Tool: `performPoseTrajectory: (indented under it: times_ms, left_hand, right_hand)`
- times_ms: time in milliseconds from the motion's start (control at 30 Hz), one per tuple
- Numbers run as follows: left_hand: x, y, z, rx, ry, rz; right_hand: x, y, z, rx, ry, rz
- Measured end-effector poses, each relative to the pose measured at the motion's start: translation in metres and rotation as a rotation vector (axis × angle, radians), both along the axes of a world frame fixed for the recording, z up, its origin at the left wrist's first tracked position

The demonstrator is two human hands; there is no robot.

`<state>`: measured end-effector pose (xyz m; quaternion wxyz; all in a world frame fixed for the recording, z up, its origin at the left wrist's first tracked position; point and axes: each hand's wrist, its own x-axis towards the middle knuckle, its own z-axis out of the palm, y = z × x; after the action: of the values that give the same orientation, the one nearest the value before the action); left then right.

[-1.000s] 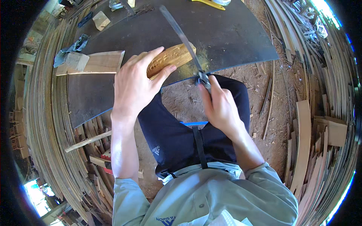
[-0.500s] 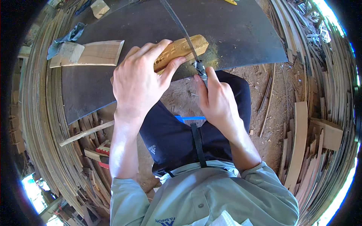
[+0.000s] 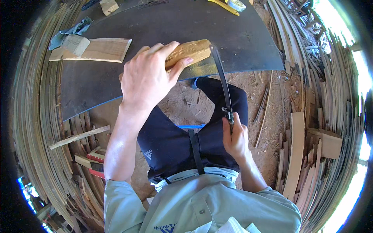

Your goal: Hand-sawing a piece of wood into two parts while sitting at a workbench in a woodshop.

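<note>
My left hand (image 3: 145,77) is wrapped round a yellowish block of wood (image 3: 196,50) with small dents on its surface, held at the near edge of the dark table (image 3: 167,23). The block's left part is hidden by the hand. Lower and to the right, my right hand (image 3: 237,139) grips the dark handle of a long, narrow file (image 3: 222,77). The file slants up and away, its far tip at the block's right end; whether they touch, I cannot tell. Yellow dust (image 3: 200,70) lies on the table below the block.
On the table's left lie a pale board (image 3: 105,50), a small wood block (image 3: 75,44) and a grey-blue cloth (image 3: 70,33). A yellow-handled tool (image 3: 225,7) and a roll of tape (image 3: 236,4) are at the far edge. Stacked wood strips (image 3: 35,116) line both sides.
My right hand has drawn the file back toward me and to the right, so its blade no longer crosses over the block. The left hand keeps its hold on the block.
</note>
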<state>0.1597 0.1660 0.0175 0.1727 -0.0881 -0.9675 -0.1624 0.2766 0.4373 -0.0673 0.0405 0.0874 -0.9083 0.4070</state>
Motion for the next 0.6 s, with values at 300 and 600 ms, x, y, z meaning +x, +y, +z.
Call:
performPoseTrajectory:
  times_ms: [300, 600]
  left_hand:
    - [0.004, 0.012, 0.004, -0.020, 0.029, 0.026]
    - [0.000, 0.016, 0.003, -0.025, 0.049, 0.027]
  right_hand:
    - [-0.093, -0.055, 0.030, -0.063, 0.149, 0.112]
    - [-0.102, -0.065, 0.029, 0.068, 0.186, 0.058]
